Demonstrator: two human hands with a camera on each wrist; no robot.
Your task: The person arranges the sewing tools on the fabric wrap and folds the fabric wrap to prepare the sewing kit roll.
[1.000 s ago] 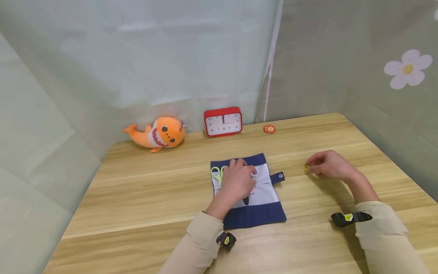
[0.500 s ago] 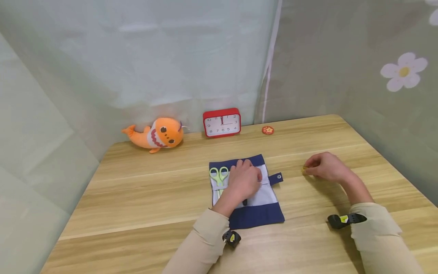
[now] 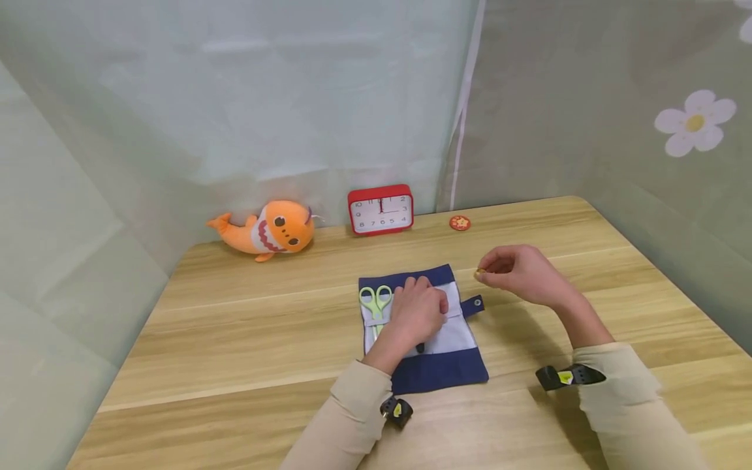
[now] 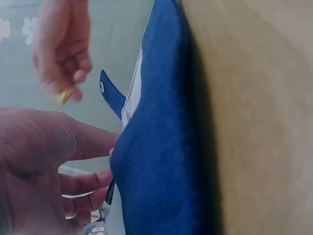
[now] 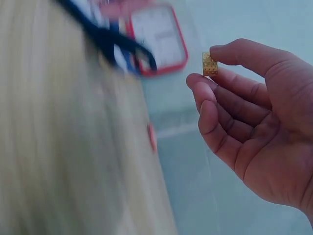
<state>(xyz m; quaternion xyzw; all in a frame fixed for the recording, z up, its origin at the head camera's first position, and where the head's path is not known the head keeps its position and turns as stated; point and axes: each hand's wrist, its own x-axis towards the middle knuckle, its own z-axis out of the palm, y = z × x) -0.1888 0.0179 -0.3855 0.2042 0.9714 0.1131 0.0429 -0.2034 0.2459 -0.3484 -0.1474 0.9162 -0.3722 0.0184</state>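
A navy sewing pouch [image 3: 440, 369] with a pale grey lining lies spread on the table. Green-handled scissors [image 3: 376, 301] sit under a band on its left side. My left hand [image 3: 418, 310] rests over the middle of the pouch, hiding part of its contents; a dark tip shows below it. In the left wrist view, its thumb and fingers reach the lining with no clear grip on anything. Between thumb and fingertips my right hand [image 3: 525, 274] pinches a small gold dimpled thimble [image 5: 210, 64], held above the table right of the pouch's snap tab [image 3: 473, 305].
An orange shark plush [image 3: 273, 228], a red clock [image 3: 381, 210] and a round red piece with a star [image 3: 460, 223] stand or lie along the table's back edge. Curtains hang behind. Bare wood [image 3: 235, 339] extends left of the pouch.
My right hand has moved left toward the pouch, carrying the thimble off the table. Earlier my left hand shifted slightly right, uncovering the scissors; it has since stayed nearly still.
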